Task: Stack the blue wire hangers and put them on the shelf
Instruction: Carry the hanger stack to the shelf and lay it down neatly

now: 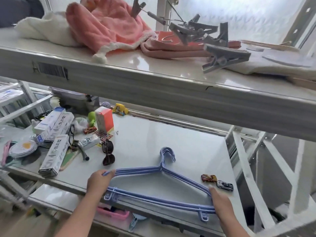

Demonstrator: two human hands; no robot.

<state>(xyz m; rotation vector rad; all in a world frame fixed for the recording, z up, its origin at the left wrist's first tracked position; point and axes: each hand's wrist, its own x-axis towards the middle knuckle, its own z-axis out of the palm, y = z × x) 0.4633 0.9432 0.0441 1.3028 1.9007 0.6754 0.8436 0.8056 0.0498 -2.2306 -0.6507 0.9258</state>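
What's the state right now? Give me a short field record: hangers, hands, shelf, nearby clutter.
hangers: blue wire stack, hooks aligned, lying on the middle shelf, bottom bar over its front edge
left hand: grip on the stack's left end
right hand: on the stack's right end
toy cars: two just beyond the right hand
sunglasses: left of the hooks
upper shelf: pink cloth, grey clips

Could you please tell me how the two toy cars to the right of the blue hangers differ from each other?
The red toy car is red with yellow markings, while the dark toy car is black and white. The red one sits farther back on the shelf; the dark one is nearer the front edge, closer to the right hand. Both are small, upright and touching end to end beside the blue hangers.
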